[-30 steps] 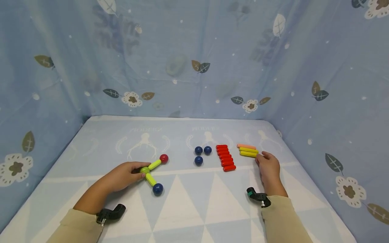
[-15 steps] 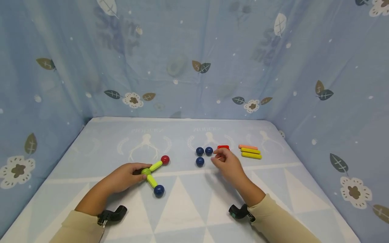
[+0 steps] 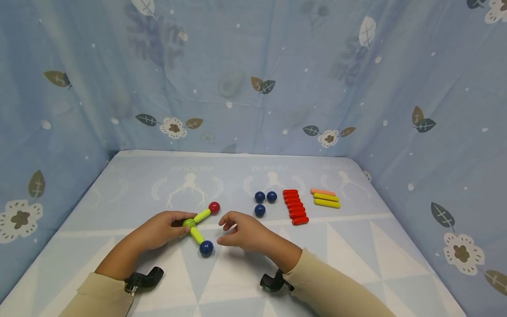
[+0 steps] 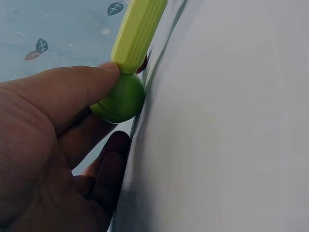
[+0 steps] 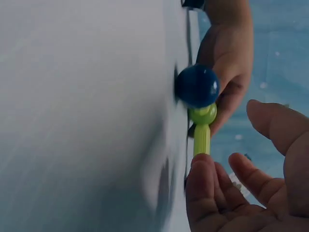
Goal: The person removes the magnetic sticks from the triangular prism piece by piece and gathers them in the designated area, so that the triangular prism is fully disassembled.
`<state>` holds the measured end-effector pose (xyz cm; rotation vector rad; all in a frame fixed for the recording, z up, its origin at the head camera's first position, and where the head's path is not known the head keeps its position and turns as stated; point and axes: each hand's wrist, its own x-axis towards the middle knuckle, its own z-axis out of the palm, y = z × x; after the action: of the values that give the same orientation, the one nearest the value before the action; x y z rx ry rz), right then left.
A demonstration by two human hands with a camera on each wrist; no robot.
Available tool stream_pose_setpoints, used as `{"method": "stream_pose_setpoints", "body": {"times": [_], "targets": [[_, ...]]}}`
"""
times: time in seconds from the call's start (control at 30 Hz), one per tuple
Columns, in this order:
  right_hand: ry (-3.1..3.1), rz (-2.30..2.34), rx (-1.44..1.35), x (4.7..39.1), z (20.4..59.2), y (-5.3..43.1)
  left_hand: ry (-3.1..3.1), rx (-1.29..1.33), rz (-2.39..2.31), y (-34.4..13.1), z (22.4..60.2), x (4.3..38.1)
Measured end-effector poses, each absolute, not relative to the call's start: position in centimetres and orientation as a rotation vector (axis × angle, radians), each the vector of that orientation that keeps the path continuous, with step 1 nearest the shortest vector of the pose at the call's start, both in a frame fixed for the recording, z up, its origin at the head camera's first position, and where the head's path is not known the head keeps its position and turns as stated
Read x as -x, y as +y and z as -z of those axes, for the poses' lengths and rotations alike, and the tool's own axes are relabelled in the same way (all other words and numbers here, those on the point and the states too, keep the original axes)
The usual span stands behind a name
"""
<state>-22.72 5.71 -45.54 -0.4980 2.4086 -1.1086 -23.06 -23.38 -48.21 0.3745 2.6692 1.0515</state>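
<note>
My left hand [image 3: 160,230] pinches a green ball [image 4: 123,99] between thumb and fingers at the left of the table. Two yellow-green rods [image 3: 197,235] run out from that ball in a V. One ends in a red ball [image 3: 214,208], the other in a dark blue ball [image 3: 206,248]. Just right of the blue ball hovers my right hand [image 3: 247,231], thumb and fingers apart, with nothing between them. In the right wrist view its fingers overlap the end of a yellow-green rod [image 5: 202,140], but a gap shows in the head view.
Three loose dark blue balls [image 3: 259,211] lie right of centre. Beside them is a column of several red rods [image 3: 295,207]. Further right lie two yellow rods [image 3: 326,203] and one orange-pink rod [image 3: 322,192]. Blue patterned curtains [image 3: 253,110] surround the table [image 3: 237,281].
My right hand has moved left from beside the yellow rods, past the red rods, to near the joined piece. My left hand keeps its hold on the green ball.
</note>
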Motion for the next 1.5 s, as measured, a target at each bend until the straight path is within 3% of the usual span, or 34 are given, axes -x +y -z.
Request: {"method": "stream_pose_setpoints", "body": {"times": [0.53,0.97,1.5], "targets": [[2.462,0.829,0.765,21.9,46.2,2.5,2.651,-0.425,-1.077,-23.5,47.6,22.7],[2.385,1.140,0.707,22.5,46.6,3.5,2.703,-0.441,-1.032,-23.5,47.7,23.1],[2.418,1.131,0.637,22.8,46.9,4.6,2.674,-0.410,-1.047,-23.1,47.9,22.8]]}}
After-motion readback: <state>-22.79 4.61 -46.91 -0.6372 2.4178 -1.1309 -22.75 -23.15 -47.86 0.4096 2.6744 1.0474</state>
